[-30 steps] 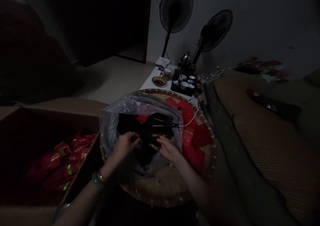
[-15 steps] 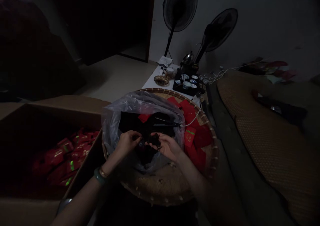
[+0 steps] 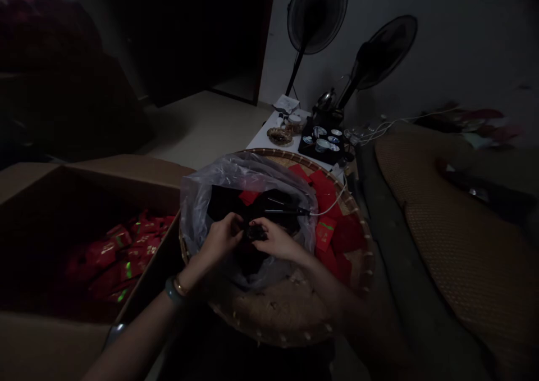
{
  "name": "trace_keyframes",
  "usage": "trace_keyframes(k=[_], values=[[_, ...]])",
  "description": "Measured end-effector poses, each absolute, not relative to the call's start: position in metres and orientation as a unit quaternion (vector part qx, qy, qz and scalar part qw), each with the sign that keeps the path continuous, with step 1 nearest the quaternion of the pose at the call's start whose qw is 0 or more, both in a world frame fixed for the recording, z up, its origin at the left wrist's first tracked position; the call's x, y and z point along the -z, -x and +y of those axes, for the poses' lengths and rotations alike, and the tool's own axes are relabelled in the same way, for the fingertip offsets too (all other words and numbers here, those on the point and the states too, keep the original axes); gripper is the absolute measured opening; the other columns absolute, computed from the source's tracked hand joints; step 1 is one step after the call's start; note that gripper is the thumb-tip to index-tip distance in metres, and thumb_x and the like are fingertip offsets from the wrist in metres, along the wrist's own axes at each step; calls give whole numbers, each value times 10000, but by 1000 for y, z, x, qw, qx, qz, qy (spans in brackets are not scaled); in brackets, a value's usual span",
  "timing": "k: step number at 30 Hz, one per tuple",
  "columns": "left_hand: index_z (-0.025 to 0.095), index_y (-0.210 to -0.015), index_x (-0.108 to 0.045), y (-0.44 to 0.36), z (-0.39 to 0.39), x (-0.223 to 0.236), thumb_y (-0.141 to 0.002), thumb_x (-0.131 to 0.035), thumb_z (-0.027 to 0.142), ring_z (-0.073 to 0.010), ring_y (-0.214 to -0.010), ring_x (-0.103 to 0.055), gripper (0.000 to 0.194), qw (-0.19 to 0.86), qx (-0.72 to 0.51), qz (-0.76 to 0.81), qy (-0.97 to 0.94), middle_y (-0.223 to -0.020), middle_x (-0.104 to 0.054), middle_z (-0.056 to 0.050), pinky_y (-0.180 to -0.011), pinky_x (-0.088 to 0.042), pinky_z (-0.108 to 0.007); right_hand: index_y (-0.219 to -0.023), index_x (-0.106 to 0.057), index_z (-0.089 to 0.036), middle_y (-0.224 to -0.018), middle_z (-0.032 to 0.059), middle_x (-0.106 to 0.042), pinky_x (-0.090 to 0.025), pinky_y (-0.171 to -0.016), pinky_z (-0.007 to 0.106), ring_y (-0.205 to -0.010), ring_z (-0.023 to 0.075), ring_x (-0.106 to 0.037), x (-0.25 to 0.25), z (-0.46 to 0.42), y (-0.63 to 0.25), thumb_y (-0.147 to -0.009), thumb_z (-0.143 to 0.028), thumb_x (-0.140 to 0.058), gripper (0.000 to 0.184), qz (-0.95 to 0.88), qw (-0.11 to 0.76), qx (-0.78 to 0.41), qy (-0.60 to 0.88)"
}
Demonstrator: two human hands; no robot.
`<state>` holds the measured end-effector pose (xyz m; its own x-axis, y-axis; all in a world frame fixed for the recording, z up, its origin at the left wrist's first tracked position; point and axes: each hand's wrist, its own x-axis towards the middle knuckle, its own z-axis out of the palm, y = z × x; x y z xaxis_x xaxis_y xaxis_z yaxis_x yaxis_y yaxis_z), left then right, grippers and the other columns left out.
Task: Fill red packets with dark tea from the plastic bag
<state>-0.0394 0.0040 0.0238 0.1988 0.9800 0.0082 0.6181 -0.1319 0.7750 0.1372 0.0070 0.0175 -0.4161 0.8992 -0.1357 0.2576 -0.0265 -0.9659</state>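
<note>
Checking clearance: tray (image 3: 275, 309) mostly bare along near edge, red packets (image 3: 325, 233) crowd R edge, bag (image 3: 194, 198) hugs L edge. I've R hand (image 3: 273, 239) pinching dark clump (image 3: 256, 233) over bag mouth; L hand (image 3: 221, 238) curled just beside, can't tell if pinching. Clump detail + bag's dark contents (image 3: 226, 202) v. hard to read.

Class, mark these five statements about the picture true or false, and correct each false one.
1. The right hand holds a dark clump. True.
2. The bag rests on the round tray. True.
3. Red packets lie on the tray and in the box. True.
4. The box stands right of the tray. False: it stands to the left.
5. The right hand is in the box. False: it is at the bag's mouth, close to the left hand.
</note>
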Motion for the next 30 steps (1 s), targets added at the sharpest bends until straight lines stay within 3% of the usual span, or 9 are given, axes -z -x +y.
trace_keyframes(k=[6,10,15,23,27,30], values=[[164,-920,-514,37,4,-21,-695,-538,141,-107,-589,-552,228,303,-286,568,-709,-662,-588,18,-540,-372,-196,-995,-559,-175,-919,40,-603,-438,-696,276,-788,155,-569,-35,6,-136,-622,-119,-601,379,-770,204,-414,440],[164,-919,-514,35,4,-19,-701,-538,158,-108,-581,-547,220,309,-285,571,-705,-665,-589,12,-534,-367,-202,-975,-592,-171,-939,57,-614,-446,-711,284,-831,178,-582,-43,10,-134,-619,-68,-579,371,-807,171,-382,416],[167,-920,-519,34,3,-18,-688,-516,121,-112,-603,-560,236,302,-278,575,-708,-672,-590,16,-552,-371,-204,-1064,-536,-201,-922,35,-594,-467,-700,270,-823,157,-590,-36,11,-128,-596,-24,-563,501,-739,226,-445,453],[159,-922,-512,36,2,-17,-699,-513,138,-103,-573,-539,224,301,-288,573,-706,-659,-575,18,-538,-368,-199,-1136,-488,-209,-998,45,-568,-493,-725,265,-836,107,-593,-38,6,-132,-737,-83,-421,423,-585,246,-650,417],[168,-927,-509,41,1,-16,-704,-504,147,-104,-586,-542,225,305,-298,567,-704,-661,-566,20,-542,-375,-198,-1051,-577,-206,-941,47,-579,-474,-644,245,-835,138,-563,-42,3,-141,-751,-156,-500,314,-678,265,-522,445],[168,-918,-506,43,1,-16,-706,-508,156,-103,-579,-539,212,313,-305,566,-699,-653,-560,22,-538,-382,-199,-1042,-603,-236,-1010,49,-535,-449,-626,238,-833,145,-533,-33,-5,-142,-673,-211,-655,373,-759,244,-402,450]])
